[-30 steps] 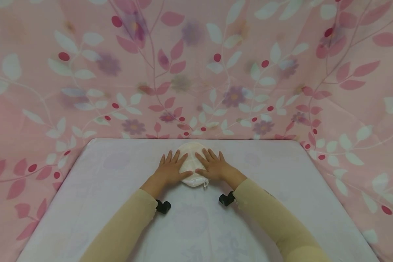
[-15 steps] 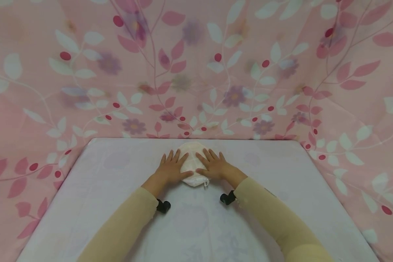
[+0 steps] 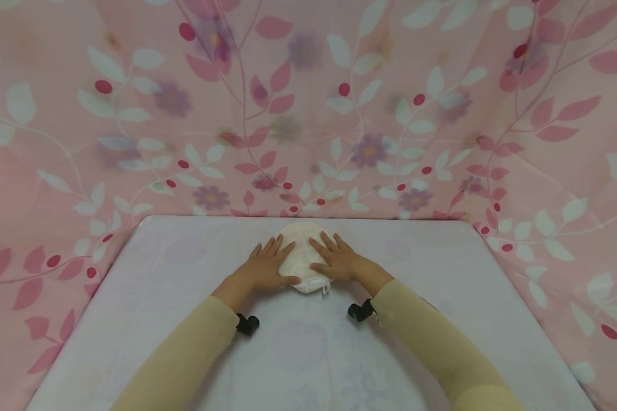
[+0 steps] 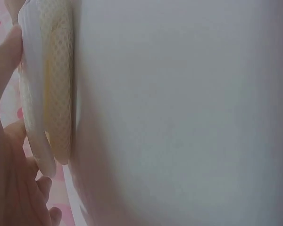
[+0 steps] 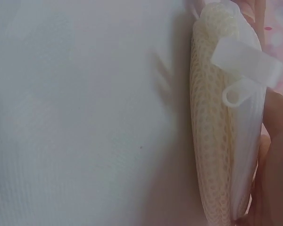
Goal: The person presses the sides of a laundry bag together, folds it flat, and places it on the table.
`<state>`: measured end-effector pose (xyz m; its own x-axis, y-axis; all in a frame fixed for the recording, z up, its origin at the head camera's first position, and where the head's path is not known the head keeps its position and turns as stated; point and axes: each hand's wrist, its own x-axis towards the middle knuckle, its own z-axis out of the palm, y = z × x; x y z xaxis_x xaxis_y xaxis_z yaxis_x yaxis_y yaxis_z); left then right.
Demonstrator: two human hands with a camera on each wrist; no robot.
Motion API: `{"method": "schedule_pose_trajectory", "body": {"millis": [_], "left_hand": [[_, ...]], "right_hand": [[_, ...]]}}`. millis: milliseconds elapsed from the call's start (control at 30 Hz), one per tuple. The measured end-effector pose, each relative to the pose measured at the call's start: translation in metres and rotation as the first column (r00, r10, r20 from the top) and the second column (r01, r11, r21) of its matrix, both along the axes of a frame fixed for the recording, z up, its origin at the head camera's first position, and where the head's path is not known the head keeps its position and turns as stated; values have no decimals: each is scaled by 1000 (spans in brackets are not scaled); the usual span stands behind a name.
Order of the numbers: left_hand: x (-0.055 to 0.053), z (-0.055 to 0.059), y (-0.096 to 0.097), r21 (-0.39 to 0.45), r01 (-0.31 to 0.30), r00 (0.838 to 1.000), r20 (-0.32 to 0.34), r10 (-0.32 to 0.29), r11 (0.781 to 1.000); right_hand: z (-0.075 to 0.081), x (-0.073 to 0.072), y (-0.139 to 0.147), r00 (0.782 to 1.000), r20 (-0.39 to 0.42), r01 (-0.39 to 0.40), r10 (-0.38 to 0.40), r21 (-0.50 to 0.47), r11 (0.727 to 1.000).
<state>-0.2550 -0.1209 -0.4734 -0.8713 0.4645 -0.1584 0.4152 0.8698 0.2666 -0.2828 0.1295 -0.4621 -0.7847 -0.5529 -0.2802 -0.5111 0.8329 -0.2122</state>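
A round, cream mesh laundry bag (image 3: 300, 260) with a white zipper edge lies near the table's far edge. Over its left side my left hand (image 3: 264, 270) rests with fingers spread, the thumb close to the zipper edge. My right hand (image 3: 341, 262) lies on the opposite side, fingers straight and pointing away from me. Seen from the left wrist, the mesh side of the laundry bag (image 4: 60, 94) stands puffed, with fingers against its outer white face. The right wrist view shows the zipper's white pull tab (image 5: 236, 94) hanging at the bag's edge.
The table (image 3: 298, 348) is covered in a pale cloth. A pink floral curtain (image 3: 308, 114) rises behind it and along both sides. Black wrist mounts (image 3: 360, 311) stick out inward from the sleeves.
My left hand has shifted slightly left and toward me, its thumb lower on the bag. The right hand has moved a touch to the right. The bag stays nearly where it was.
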Motion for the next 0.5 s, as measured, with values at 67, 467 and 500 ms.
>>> {"method": "schedule_pose_trajectory", "body": {"millis": [67,467,500], "left_hand": [[1,0,-2,7,6,1000,-12,-6,1000],[5,-1,-22,26,25,993,-117,-22,999],[6,1,-23,25,24,992,-124,-21,999]], "right_hand": [[3,2,1,1000,-4,-5,5,-20,1000],[9,11,14,998,-63,-4,0,-59,998],[10,12,17,997,-74,-2,-2,-61,998]]}}
